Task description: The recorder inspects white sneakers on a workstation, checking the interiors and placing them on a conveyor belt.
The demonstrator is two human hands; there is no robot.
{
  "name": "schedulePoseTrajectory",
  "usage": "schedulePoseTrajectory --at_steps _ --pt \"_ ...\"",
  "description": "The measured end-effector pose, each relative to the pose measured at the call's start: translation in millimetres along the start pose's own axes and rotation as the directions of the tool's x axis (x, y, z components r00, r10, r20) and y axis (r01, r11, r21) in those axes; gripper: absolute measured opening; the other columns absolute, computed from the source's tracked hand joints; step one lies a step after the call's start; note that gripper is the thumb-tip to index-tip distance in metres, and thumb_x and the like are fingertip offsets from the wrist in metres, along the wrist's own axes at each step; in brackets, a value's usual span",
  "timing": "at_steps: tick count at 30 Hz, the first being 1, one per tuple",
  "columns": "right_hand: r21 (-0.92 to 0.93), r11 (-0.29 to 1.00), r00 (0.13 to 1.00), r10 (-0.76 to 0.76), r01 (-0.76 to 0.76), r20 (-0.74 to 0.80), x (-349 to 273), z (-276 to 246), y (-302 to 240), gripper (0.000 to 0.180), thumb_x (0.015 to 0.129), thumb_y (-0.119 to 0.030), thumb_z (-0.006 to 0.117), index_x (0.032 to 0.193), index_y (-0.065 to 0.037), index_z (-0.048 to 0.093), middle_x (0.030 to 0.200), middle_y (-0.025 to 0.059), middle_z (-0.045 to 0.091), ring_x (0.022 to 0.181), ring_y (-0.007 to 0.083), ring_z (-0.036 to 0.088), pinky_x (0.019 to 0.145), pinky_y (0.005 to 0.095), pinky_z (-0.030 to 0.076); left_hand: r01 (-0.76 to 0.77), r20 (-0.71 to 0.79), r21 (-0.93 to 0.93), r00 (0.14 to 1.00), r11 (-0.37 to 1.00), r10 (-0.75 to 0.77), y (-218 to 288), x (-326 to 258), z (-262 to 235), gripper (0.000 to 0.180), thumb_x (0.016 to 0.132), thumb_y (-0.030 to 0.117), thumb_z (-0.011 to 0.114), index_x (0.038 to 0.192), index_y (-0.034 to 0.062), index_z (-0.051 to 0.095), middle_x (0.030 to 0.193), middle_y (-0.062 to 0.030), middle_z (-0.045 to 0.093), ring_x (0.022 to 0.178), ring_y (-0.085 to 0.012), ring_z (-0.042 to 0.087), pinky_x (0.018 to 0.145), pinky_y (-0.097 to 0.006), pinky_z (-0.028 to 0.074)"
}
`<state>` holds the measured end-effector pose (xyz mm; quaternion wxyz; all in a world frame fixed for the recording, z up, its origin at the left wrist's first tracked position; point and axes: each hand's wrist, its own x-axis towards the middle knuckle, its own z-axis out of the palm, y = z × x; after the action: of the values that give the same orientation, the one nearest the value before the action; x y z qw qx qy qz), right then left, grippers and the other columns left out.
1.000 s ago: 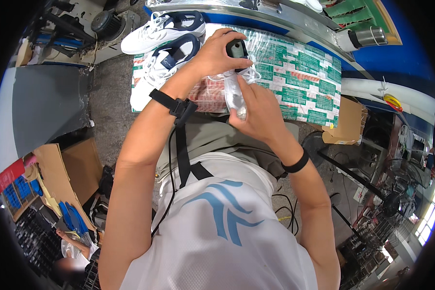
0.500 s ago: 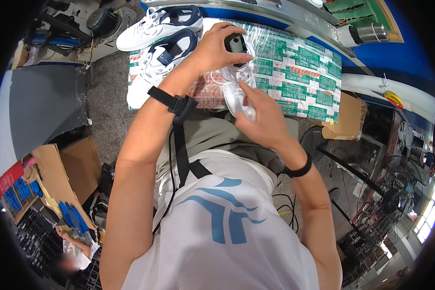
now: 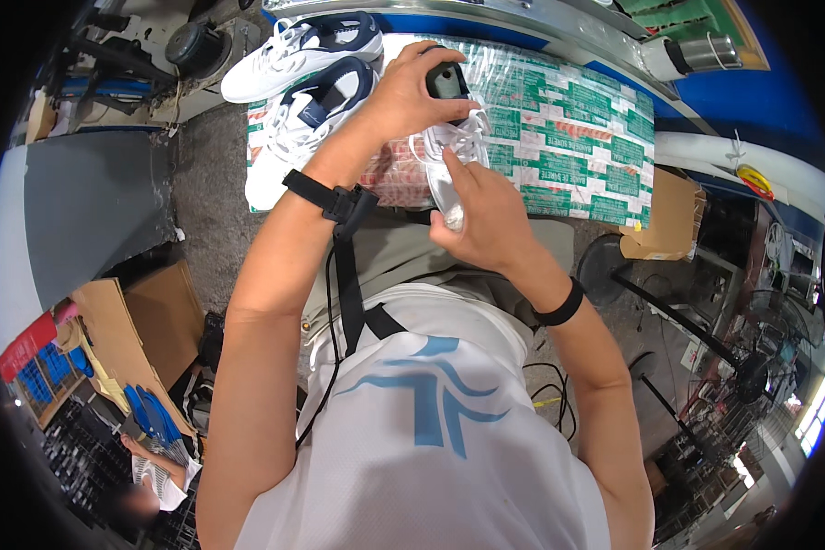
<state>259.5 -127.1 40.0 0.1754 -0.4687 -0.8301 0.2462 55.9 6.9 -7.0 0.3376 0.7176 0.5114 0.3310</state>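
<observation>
A white lace-up sneaker (image 3: pixel 442 183) points toward me on the taped box top, with a dark green block with a hole, like a shoe last (image 3: pixel 445 81), filling its opening. My left hand (image 3: pixel 411 96) is closed around the heel end, thumb and fingers on either side of the dark block. Across the front of the same shoe lies my right hand (image 3: pixel 490 215), its index finger along the laces and its thumb by the toe. Its remaining fingers are curled and partly hidden. Left of my left hand are two white sneakers with navy linings, a nearer one (image 3: pixel 313 115) and a farther one (image 3: pixel 293 55).
The box top (image 3: pixel 577 137) is covered in green, white and red printed tape under clear film. A metal rail (image 3: pixel 559 32) runs behind it. An open carton (image 3: pixel 660 220) and a fan stand (image 3: pixel 669 307) are at right. A person (image 3: pixel 160 472) is at lower left.
My right hand has shifted slightly left over the shoe, its thumb now at the toe's left side. My left hand keeps its hold on the heel end. The whole view has shifted a little.
</observation>
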Motion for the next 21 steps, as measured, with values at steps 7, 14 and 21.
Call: schedulePoseTrajectory --at_steps 7,14,21 --pt "0.336 0.942 0.999 0.034 -0.025 -0.022 -33 -24 9 0.081 0.082 -0.023 0.081 0.154 0.007 0.058 0.100 0.0173 0.069 0.092 0.0386 0.070 0.083 0.0485 0.057 0.008 0.045 -0.056 0.999 0.998 -0.006 2 1 -8 0.075 0.083 0.036 0.100 0.150 0.0164 0.071 0.166 -0.0219 0.052 0.159 -0.0391 0.047 0.131 -0.048 0.039" --pt "0.171 0.983 0.988 0.086 -0.063 -0.127 -10 -18 34 0.077 0.082 -0.023 0.081 0.150 0.007 0.061 0.102 0.0184 0.070 0.092 0.0387 0.070 0.082 0.0496 0.056 0.050 0.053 -0.083 0.998 0.995 -0.046 8 0 -4 0.076 0.084 0.035 0.100 0.152 0.0173 0.070 0.171 -0.0223 0.048 0.164 -0.0369 0.041 0.133 -0.047 0.035" --pt "0.047 0.994 0.995 0.097 -0.098 0.024 -68 -35 11 0.079 0.083 -0.024 0.081 0.152 0.007 0.059 0.102 0.0189 0.067 0.090 0.0380 0.068 0.079 0.0492 0.055 0.064 0.059 -0.094 0.997 0.994 -0.059 1 0 -10 0.077 0.084 0.039 0.101 0.152 0.0180 0.070 0.173 -0.0235 0.045 0.164 -0.0380 0.041 0.133 -0.047 0.035"
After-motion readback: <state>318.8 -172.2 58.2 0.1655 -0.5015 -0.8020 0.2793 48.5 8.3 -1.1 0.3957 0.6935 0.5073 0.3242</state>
